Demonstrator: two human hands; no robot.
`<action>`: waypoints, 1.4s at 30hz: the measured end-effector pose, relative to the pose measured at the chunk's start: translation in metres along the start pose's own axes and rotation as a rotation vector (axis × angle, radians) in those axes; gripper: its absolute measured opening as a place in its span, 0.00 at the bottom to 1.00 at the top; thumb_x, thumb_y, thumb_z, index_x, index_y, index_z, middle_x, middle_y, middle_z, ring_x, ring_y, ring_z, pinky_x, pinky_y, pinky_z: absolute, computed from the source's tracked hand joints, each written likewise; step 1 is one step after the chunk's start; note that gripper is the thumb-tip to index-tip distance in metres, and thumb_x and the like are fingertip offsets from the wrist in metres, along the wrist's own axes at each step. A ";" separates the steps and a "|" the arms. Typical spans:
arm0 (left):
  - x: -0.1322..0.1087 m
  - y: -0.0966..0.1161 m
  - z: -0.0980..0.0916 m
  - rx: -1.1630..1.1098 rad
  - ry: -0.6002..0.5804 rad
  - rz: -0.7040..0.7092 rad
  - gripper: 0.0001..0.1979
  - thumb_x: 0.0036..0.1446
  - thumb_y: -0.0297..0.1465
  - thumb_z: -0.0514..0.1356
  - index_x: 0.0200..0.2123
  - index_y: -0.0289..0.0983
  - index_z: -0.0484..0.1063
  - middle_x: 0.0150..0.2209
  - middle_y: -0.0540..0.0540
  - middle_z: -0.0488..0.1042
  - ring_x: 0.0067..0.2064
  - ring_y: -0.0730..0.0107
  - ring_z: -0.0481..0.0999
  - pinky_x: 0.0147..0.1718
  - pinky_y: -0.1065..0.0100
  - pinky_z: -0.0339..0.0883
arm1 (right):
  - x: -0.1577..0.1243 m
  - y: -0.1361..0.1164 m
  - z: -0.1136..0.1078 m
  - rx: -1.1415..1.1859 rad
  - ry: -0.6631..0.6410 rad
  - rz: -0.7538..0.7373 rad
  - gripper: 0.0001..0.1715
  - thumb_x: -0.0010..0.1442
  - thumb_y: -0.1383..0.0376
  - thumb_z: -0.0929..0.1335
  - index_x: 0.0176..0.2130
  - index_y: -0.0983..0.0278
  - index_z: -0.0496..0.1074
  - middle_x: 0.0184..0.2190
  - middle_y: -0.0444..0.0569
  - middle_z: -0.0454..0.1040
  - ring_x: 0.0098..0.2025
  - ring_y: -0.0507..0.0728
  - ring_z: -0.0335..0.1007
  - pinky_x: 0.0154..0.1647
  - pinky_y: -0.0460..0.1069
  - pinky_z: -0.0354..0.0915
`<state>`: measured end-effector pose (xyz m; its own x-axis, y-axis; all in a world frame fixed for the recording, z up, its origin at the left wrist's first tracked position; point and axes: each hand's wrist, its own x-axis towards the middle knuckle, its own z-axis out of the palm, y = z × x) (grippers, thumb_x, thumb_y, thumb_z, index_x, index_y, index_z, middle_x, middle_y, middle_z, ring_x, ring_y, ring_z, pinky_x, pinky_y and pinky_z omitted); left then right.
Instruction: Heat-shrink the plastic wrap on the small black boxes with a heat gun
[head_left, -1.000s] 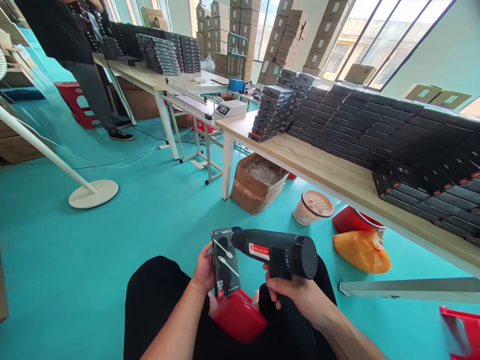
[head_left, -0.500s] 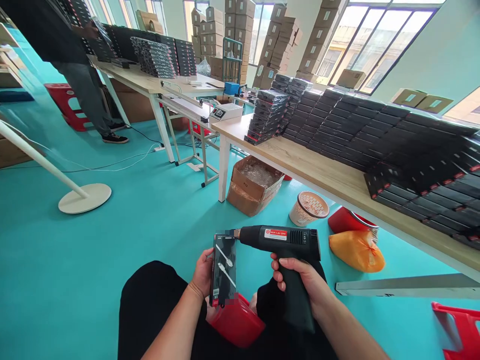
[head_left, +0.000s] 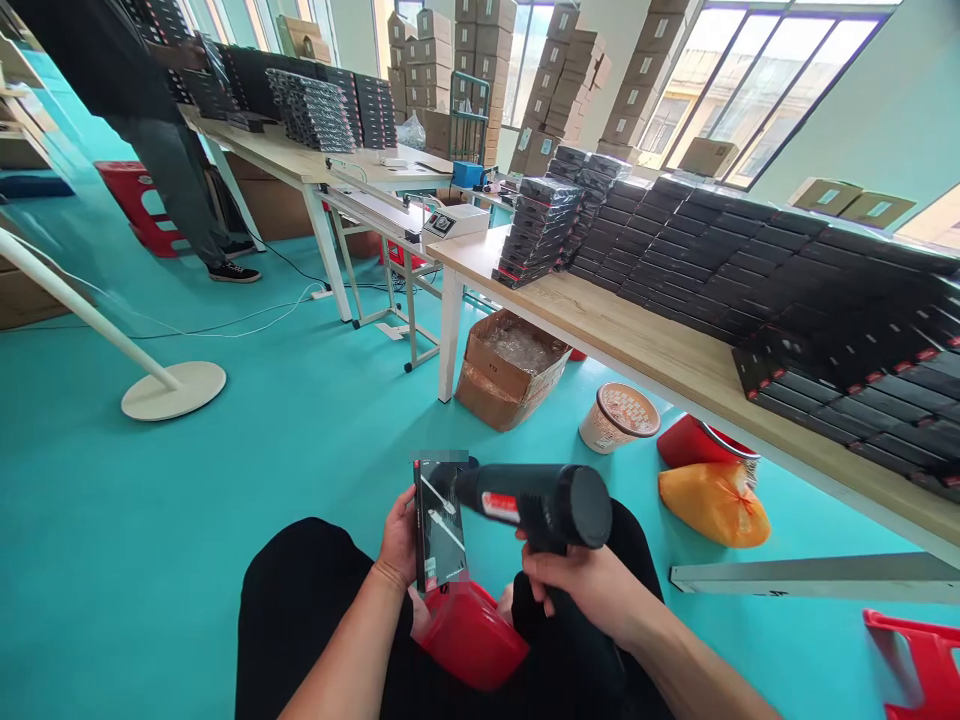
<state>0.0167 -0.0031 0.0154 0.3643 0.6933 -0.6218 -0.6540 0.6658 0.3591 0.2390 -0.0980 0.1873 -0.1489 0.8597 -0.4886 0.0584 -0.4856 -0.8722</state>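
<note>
My left hand [head_left: 398,537] grips a slim black box [head_left: 442,545] by its left edge and holds it upright. White cable plugs are printed on the box's front. In my right hand [head_left: 581,585] is a black heat gun [head_left: 544,495] with a red and white label; my fingers wrap round its handle. The nozzle points left and overlaps the upper part of the box; whether they touch I cannot tell. Below the box a red plastic stool [head_left: 476,640] shows between my knees.
A wooden table [head_left: 637,330] on the right carries stacked black boxes [head_left: 697,255]. Beneath it stand a cardboard carton [head_left: 506,375], a waste basket [head_left: 616,418] and an orange bag [head_left: 712,503]. At the left are a white round stand base [head_left: 174,390] and a standing person [head_left: 161,150].
The heat gun has swung round and moved left, its nozzle shifting from the box's top right corner to across its front. The box has turned slightly and shifted a little left.
</note>
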 end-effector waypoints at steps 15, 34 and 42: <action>0.008 0.002 -0.011 -0.129 -0.186 0.061 0.22 0.63 0.40 0.55 0.50 0.30 0.77 0.37 0.37 0.83 0.42 0.50 0.83 0.46 0.53 0.75 | -0.014 0.006 -0.002 -0.079 -0.176 0.113 0.11 0.48 0.60 0.72 0.26 0.66 0.73 0.21 0.45 0.69 0.24 0.54 0.64 0.28 0.50 0.63; 0.003 -0.001 -0.020 -0.111 -0.178 0.036 0.21 0.64 0.43 0.57 0.44 0.30 0.78 0.34 0.38 0.83 0.35 0.56 0.84 0.41 0.59 0.77 | -0.018 0.001 -0.003 -0.113 -0.164 0.101 0.09 0.49 0.60 0.71 0.26 0.64 0.73 0.21 0.45 0.70 0.25 0.54 0.66 0.28 0.49 0.62; -0.011 -0.001 -0.011 -0.073 -0.172 -0.068 0.27 0.63 0.50 0.57 0.45 0.31 0.79 0.33 0.38 0.83 0.34 0.56 0.83 0.39 0.61 0.76 | -0.018 -0.028 -0.001 -0.276 -0.337 0.165 0.03 0.44 0.66 0.69 0.22 0.63 0.71 0.19 0.44 0.69 0.23 0.54 0.65 0.26 0.49 0.61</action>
<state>0.0068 -0.0143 0.0142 0.5131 0.6888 -0.5121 -0.6683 0.6950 0.2651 0.2415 -0.0997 0.2203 -0.4254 0.6528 -0.6267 0.3619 -0.5120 -0.7790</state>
